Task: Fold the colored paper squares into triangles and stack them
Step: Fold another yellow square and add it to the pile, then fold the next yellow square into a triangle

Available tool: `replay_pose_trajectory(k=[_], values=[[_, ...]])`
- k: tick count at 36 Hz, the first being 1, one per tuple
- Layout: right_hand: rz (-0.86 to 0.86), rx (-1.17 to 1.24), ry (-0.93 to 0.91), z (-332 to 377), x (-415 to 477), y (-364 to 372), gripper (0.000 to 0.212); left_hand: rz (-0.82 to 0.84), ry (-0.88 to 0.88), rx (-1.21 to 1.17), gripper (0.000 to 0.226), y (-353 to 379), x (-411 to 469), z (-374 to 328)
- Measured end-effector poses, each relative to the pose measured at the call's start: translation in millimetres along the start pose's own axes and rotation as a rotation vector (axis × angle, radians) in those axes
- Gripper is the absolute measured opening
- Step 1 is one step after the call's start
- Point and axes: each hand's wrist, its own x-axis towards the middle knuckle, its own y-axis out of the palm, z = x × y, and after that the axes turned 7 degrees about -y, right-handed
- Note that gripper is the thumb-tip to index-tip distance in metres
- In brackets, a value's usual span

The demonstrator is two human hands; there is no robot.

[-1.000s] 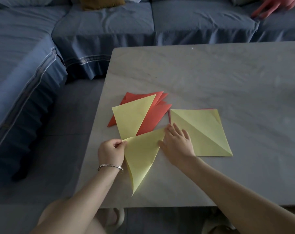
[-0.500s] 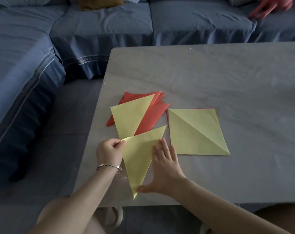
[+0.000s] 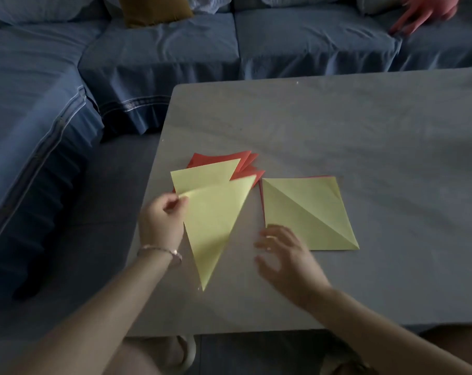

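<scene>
My left hand (image 3: 163,221) pinches the left corner of a folded yellow triangle (image 3: 215,226), lifted and tilted over the table. Behind it lies a stack of triangles: another yellow triangle (image 3: 205,175) on top of several red triangles (image 3: 247,165). To the right lies an unfolded yellow square (image 3: 307,212) with a diagonal crease, a red sheet edge (image 3: 261,197) showing under it. My right hand (image 3: 286,255) hovers blurred just left of the square's near corner, fingers spread, holding nothing.
The grey table (image 3: 337,131) has its left edge just beside the stack and its front edge near my arms. A blue sofa (image 3: 161,50) wraps around the back and left. Another person's hand (image 3: 426,12) rests on the sofa at the top right.
My left hand has lifted the folded yellow triangle up and toward the stack. My right hand has come off the triangle and drawn to the right, toward the yellow square.
</scene>
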Motion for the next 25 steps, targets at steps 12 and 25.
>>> replay_pose_trajectory(k=[12, 25], values=[[0.268, -0.278, 0.131, -76.5, 2.8, -45.9, 0.065, 0.033, 0.225, 0.304, 0.055, 25.9, 28.8, -40.8], [0.367, -0.387, -0.015, -78.8, 12.1, -54.6, 0.051, 0.727, -0.202, 0.174, 0.036, 76.8, -64.2, -45.3]])
